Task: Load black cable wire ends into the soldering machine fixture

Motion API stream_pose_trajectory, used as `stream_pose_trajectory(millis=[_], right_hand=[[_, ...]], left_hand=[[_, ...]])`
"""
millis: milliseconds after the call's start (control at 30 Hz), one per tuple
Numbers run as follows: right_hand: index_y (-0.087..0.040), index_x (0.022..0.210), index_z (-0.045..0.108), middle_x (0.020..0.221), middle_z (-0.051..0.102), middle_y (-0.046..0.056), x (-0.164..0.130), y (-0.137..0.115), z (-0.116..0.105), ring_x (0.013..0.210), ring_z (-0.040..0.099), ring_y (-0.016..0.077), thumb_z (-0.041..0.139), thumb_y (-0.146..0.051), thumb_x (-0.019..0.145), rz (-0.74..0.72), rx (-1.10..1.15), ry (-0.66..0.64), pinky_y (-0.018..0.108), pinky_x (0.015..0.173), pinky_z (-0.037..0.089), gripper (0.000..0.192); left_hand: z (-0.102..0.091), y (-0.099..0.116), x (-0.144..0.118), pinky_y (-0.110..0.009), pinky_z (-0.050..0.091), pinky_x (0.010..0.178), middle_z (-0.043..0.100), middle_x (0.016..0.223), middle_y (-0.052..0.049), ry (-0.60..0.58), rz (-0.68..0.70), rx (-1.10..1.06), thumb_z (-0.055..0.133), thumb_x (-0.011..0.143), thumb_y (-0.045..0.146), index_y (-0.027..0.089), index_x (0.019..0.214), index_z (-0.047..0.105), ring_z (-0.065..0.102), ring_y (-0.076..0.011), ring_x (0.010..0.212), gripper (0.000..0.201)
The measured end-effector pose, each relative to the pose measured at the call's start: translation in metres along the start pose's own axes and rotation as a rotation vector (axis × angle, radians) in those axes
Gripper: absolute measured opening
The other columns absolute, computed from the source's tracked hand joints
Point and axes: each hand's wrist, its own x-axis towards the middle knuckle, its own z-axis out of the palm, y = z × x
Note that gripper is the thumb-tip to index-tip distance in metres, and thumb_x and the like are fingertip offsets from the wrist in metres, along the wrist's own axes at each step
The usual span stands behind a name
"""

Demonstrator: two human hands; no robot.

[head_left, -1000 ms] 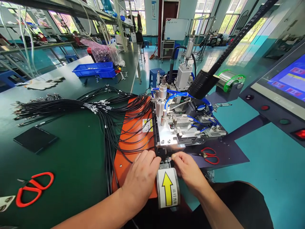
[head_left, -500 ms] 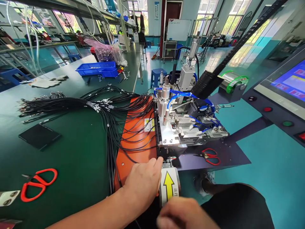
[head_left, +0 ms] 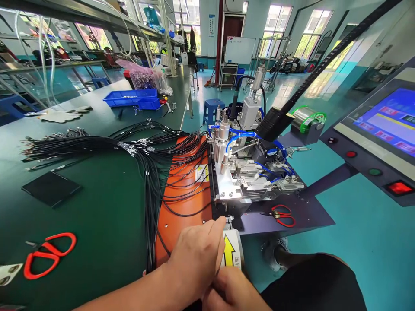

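The left hand, back upward and fingers pointing forward, is together with the right hand, which is curled just below it at the bottom edge of the view; their inner fingers are hidden, so whether either is clamped on something cannot be told. Just beyond and to the right of the left hand, partly covered by it, is a curved white label plate with a yellow arrow. Under and beyond the left wrist lies a flat orange metal plate, crossed by thin black cables with silvery tips; these run from the edge of the machine, bend over the plate and gather into a long bundle on the dark green tabletop. Directly ahead of the hands is the silver metal machine with blue air tubes, and to its right, on a dark purple-grey base plate, lie small red-handled scissors. Larger scissors with orange-red loops lie on the tabletop at the left, near a flat black square pad. Farther back on the table are a long blue plastic tray and pale cloth gloves. Beyond the machine, at the right, are a spool of silver wire with green rims and a tilted control panel with a lit blue screen.
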Motion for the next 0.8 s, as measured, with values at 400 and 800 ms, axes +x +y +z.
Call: stream_pose_trajectory(millis=[400,800], right_hand=[[-0.021,0.097,0.068,0.080,0.065,0.001,-0.018,0.004,-0.071,0.071,0.058,0.0143,0.059,-0.046,0.092,-0.022,0.002,0.533,0.023,0.063,0.046,0.027],[-0.025,0.114,0.065,0.094,0.065,0.002,-0.026,0.033,-0.061,0.082,0.064,0.0147,0.062,-0.043,0.092,-0.082,-0.046,0.748,0.022,0.073,0.053,0.029]], left_hand=[[0.020,-0.006,0.012,-0.033,0.046,0.075,0.060,0.097,-0.007,0.281,0.302,-0.332,0.047,0.100,0.018,0.018,0.109,0.058,0.053,-0.0199,0.086,0.015],[0.025,-0.006,0.011,-0.029,0.038,0.061,0.054,0.076,-0.003,0.327,0.287,-0.259,0.050,0.098,0.017,0.015,0.089,0.060,0.049,-0.0168,0.070,0.014]])
